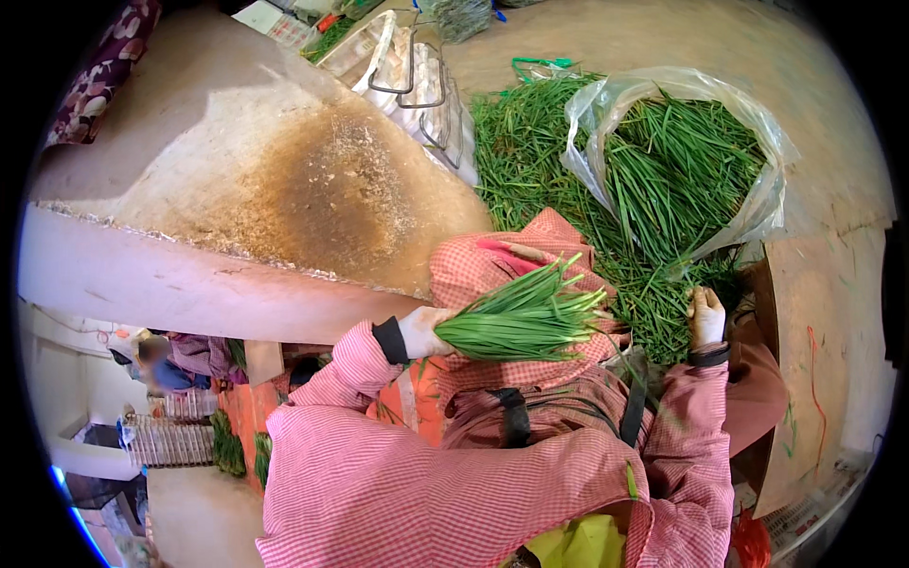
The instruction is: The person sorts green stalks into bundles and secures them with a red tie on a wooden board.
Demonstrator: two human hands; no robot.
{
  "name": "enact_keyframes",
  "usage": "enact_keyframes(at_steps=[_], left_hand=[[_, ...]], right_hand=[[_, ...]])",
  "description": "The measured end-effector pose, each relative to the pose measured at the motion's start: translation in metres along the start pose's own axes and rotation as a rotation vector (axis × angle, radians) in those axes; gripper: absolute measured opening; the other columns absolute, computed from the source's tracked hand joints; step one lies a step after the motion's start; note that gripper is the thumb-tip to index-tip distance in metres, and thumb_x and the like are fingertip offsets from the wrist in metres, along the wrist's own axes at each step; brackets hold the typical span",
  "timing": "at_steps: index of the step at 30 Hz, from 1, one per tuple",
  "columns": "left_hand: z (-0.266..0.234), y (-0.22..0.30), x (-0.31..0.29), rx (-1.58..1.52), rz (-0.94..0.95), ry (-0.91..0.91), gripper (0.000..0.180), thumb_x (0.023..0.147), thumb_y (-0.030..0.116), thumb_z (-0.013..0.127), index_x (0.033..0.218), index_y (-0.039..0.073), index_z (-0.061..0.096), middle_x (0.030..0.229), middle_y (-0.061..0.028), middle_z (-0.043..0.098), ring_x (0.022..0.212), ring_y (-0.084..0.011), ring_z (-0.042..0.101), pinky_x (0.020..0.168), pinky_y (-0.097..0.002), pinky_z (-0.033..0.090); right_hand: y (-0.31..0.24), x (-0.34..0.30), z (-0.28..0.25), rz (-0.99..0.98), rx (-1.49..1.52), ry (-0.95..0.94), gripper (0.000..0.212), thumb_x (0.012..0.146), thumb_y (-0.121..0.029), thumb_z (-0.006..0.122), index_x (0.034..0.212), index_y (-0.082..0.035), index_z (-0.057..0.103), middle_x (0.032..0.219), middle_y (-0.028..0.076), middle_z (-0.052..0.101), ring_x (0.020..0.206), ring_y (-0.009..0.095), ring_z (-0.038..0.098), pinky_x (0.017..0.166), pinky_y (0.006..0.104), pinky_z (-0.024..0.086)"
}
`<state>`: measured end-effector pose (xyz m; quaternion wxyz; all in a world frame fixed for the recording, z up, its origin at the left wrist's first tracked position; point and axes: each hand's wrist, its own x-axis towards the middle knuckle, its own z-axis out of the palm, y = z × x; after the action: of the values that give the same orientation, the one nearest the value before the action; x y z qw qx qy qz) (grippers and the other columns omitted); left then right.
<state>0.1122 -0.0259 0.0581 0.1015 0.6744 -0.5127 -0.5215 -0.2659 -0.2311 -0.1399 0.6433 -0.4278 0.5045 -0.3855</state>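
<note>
My left hand, in a pale glove, is wrapped round one end of a bunch of garlic chives. Their pale cut ends fan out to the right above my checked lap cloth. On the right, my gloved right hand is closed with fingers curled, just over loose green leaves; whether anything is pinched in it is hidden. Beyond that hand stands a clear plastic bag, open at the top and full of chives.
A stained pale slab lies to my left. White crates with metal handles stand beyond it. A wooden board is at my right, with a red string on it. Another person sits at the far left near stacked crates.
</note>
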Motion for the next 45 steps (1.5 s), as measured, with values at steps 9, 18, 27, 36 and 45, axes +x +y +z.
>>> enact_keyframes(at_steps=[9, 18, 27, 36, 45], left_hand=[[0.053, -0.042, -0.005, -0.924, -0.360, -0.300, 0.027, 0.078, 0.015, 0.054, 0.099, -0.001, 0.050, 0.074, -0.0006, 0.054, 0.063, -0.0092, 0.051, 0.057, -0.0224, 0.040], [0.131, -0.076, -0.012, -1.594, -0.160, -0.391, 0.022, 0.081, 0.015, 0.048, 0.095, -0.003, 0.046, 0.055, 0.0012, 0.045, 0.045, -0.0053, 0.041, 0.042, -0.0173, 0.030], [0.127, -0.059, 0.000, -1.383, -0.182, -0.348, 0.018, 0.080, 0.012, 0.047, 0.089, -0.004, 0.044, 0.049, 0.0030, 0.036, 0.041, -0.0037, 0.031, 0.041, -0.0173, 0.023], [0.123, -0.064, -0.007, -1.350, -0.058, -0.269, 0.023, 0.075, 0.006, 0.053, 0.094, -0.004, 0.045, 0.069, -0.0052, 0.050, 0.040, -0.0037, 0.035, 0.037, -0.0156, 0.028], [0.093, -0.044, -0.018, -1.000, -0.071, -0.250, 0.048, 0.066, 0.004, 0.058, 0.112, 0.003, 0.044, 0.081, -0.0053, 0.057, 0.047, -0.0038, 0.043, 0.037, -0.0143, 0.031]], right_hand=[[-0.016, -0.041, 0.129, 0.554, 0.337, -0.658, 0.036, 0.084, -0.040, 0.040, 0.096, -0.009, 0.054, 0.076, -0.002, 0.056, 0.052, 0.006, 0.046, 0.044, 0.0171, 0.036], [-0.038, -0.021, 0.125, 0.725, 0.614, -0.516, 0.017, 0.085, -0.023, 0.044, 0.086, -0.008, 0.051, 0.052, -0.004, 0.040, 0.031, 0.005, 0.023, 0.029, 0.0181, 0.021], [-0.027, 0.002, 0.084, 0.306, 0.406, 0.036, 0.028, 0.070, -0.036, 0.063, 0.085, -0.014, 0.056, 0.047, -0.009, 0.032, 0.033, 0.004, 0.020, 0.032, 0.0201, 0.016], [-0.052, -0.069, 0.101, 0.017, -0.146, -0.658, 0.050, 0.073, -0.024, 0.062, 0.111, 0.002, 0.043, 0.083, 0.006, 0.053, 0.064, 0.010, 0.049, 0.055, 0.0209, 0.041], [-0.029, -0.087, 0.155, 0.561, 0.214, -0.716, 0.021, 0.075, -0.002, 0.051, 0.096, 0.001, 0.049, 0.048, 0.002, 0.043, 0.034, 0.009, 0.034, 0.033, 0.0227, 0.025]])
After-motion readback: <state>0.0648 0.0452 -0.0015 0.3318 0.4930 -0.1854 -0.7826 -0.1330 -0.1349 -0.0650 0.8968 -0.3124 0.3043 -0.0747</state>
